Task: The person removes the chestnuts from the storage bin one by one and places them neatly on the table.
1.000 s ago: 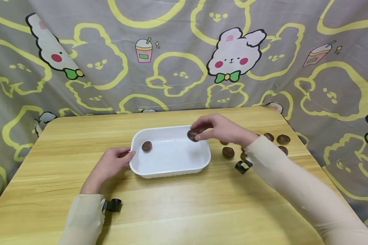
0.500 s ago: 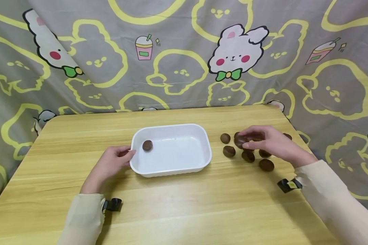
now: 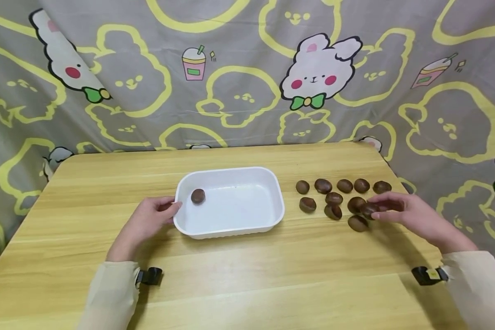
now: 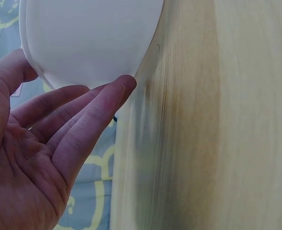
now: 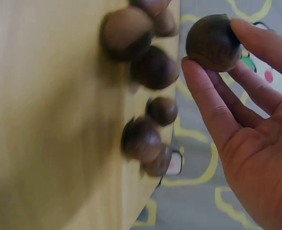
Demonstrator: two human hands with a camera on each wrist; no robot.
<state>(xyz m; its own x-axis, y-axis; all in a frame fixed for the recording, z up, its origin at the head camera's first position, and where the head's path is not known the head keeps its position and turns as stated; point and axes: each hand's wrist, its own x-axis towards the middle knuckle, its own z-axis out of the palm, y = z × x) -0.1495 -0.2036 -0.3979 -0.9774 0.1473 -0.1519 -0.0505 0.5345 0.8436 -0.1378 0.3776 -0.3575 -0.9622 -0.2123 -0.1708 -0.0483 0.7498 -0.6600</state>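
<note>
Two hands, one white tray, eleven chestnuts in all: one in the tray, one in the fingers, nine loose on the table. Nearest the viewer, the left hand [image 3: 146, 222] lies on the wooden table [image 3: 247, 284] with fingers nearly straight, their tips touching the outer wall of the white tray [image 3: 231, 229] at its left end and the thumb up by the rim; it grips nothing. The right hand [image 3: 412, 213], on the right side of the table, has its fingers lightly bent, and pinches one chestnut [image 3: 370, 210] between thumb and fingertips; the right wrist view shows this held chestnut [image 5: 213, 42] as round, dull brown and smooth, clear of the palm. It sits at the right edge of the loose group, just beside its neighbours, and well apart from the left hand and the tray. The tray is a shallow rectangle with rounded corners, plain white, and holds a single chestnut [image 3: 197, 196] near its left end, close to the left fingertips but inside the wall. The loose chestnuts [image 3: 333, 198] lie on the table to the right of the tray: one [image 3: 358, 223] nearest the viewer, then four in a middle band, then a far row of five, the last [image 3: 381, 187] near the table's right edge. All are dark brown and roundish. Farthest back hangs a grey curtain [image 3: 239, 68] printed with yellow outlines and white rabbits.
</note>
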